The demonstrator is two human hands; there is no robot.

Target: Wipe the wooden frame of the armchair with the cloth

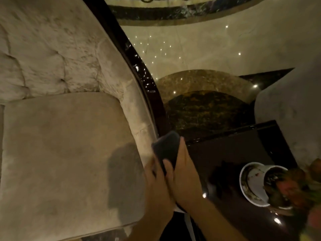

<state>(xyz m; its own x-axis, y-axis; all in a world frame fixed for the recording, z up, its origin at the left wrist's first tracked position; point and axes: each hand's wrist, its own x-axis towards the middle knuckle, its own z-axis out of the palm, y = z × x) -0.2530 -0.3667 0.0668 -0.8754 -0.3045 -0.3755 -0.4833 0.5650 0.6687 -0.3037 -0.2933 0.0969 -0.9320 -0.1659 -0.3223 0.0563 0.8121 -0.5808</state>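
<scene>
Two hands work together in the head view, the only view supplied. Left hand (157,173) and right hand (185,173) are both closed on the dark cloth (166,148), thumbs and fingers wrapped over its near end, pressing it onto the wooden frame (137,66) where the armrest runs down toward the viewer.

Recommendation for the step in hand: keep the cloth folded around the rail so top and outer face are covered together, and draw it along the curve in one continuous pass. Pressure should stay on the wood; the pale velvet upholstery (112,66) lies just beside the rail and would likely mark if the cloth strays.

Condition of the frame: dark, highly polished, curving from upper left to the hands, with bright specks along its gloss. Whether these are reflections or dust cannot be told.

Noted nearby: a glossy side table (234,153) bearing a white vase (253,183) of flowers, close to the right elbow's path.
</scene>
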